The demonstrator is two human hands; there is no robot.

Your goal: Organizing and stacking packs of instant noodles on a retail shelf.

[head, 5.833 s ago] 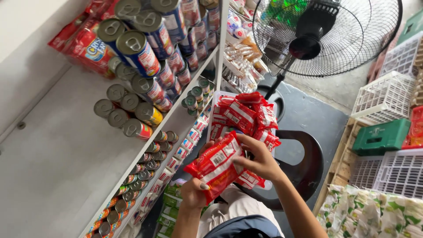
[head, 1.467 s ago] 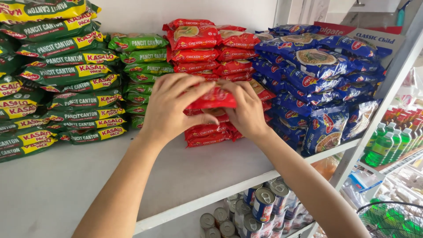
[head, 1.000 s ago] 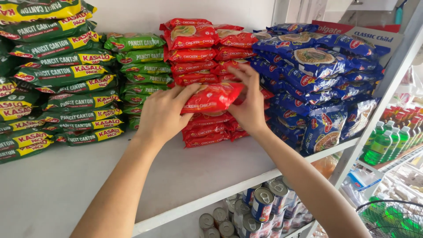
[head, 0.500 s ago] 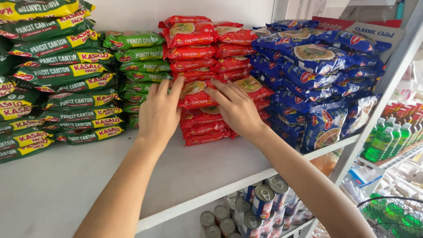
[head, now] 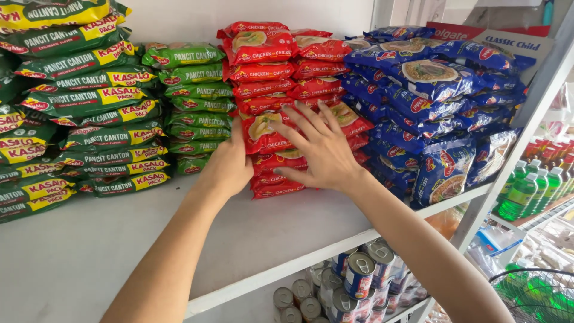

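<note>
A short stack of red noodle packets [head: 276, 157] stands on the white shelf [head: 107, 239], in front of a taller red stack [head: 263, 60]. My left hand [head: 227, 167] presses flat against the short stack's left side. My right hand [head: 320, 149] lies over its front and right side with the fingers spread wide. Neither hand grips a packet.
Green noodle packets [head: 185, 101] are stacked to the left, with larger green and yellow packs [head: 72, 107] further left. Blue packets [head: 430, 101] are piled to the right. Cans [head: 359, 272] fill the shelf below. Green bottles [head: 526, 191] and a wire basket [head: 532, 293] sit at the right.
Earlier I held red packets low beside the can shelves. Since then I set them on the front red stack; my hands have slid from its top to its sides, fingers spreading.
</note>
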